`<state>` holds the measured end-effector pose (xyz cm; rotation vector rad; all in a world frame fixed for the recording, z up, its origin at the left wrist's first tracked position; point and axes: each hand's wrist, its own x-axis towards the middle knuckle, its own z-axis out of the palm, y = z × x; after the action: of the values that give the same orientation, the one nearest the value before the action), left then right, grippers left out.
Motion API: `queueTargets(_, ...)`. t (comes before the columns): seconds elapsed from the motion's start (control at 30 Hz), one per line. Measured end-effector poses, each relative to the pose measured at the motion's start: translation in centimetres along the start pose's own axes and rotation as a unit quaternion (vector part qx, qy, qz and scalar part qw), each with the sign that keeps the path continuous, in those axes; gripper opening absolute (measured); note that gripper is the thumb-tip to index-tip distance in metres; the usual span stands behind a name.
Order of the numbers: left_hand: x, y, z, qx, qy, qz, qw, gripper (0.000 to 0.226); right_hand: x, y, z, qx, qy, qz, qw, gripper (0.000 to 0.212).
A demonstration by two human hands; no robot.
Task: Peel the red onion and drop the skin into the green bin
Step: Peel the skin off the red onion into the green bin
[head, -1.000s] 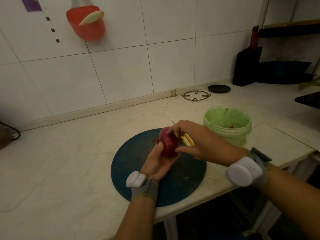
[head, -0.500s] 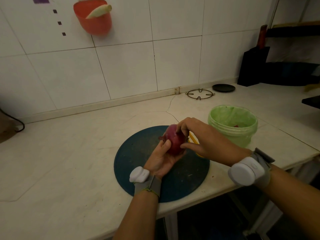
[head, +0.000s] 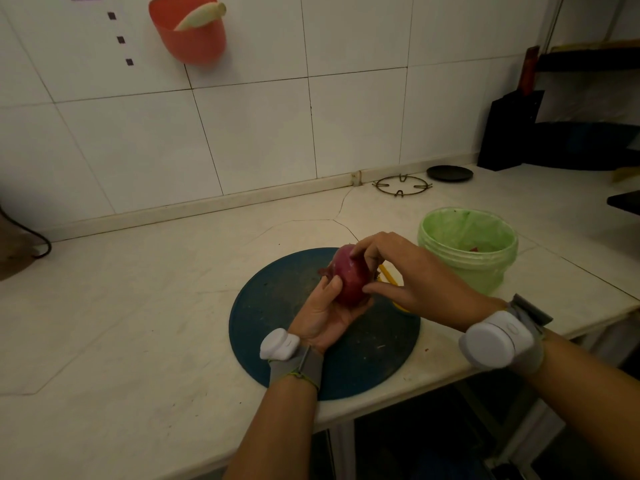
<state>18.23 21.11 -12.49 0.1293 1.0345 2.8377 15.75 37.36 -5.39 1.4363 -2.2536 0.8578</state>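
In the head view, the red onion (head: 349, 276) is held in the air over the far right part of a round dark blue cutting board (head: 277, 317), to the left of the green bin (head: 485, 271) and apart from it.

The onion is cradled from below by the left hand (head: 323, 315), palm turned up. Its fingers are curled round the underside, and its thumb (head: 334, 285) is laid against the onion's left flank.

The onion is grasped from the right by the right hand (head: 407, 271). The bent fingertips (head: 358, 252) are set on its upper end, and the thumb is stretched along its lower right side, touching the skin. Whether a strip of skin is pinched between those fingertips cannot be told.

A yellow object (head: 388, 274) is seen on the board just under the right hand, mostly hidden by it.

A grey strap with a white device is worn on each wrist.

The bin stands on the pale counter (head: 138, 306), just beside the board's right edge. It is lined in green, and a small reddish scrap lies inside.

Farther back, near the tiled wall, a wire ring stand (head: 401, 186) and a flat black disc (head: 449, 173) rest on the counter. A red cup (head: 194, 43) is fixed high on the wall.
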Motion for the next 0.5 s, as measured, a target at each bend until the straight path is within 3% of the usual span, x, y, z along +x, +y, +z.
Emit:
queueTargets(0.27, 0.24, -0.07, -0.24, 0.015, 0.017, -0.006, 1.000, 0.101, -0.08, -0.17, 0.10, 0.001, 0.021, -0.006, 1.000, 0.041)
queueTargets(0.5, 0.04, -0.07, -0.09, 0.019, 0.004, -0.011, 1.000, 0.096, -0.06, -0.14, -0.21, 0.032, 0.017, 0.013, 0.999, 0.029)
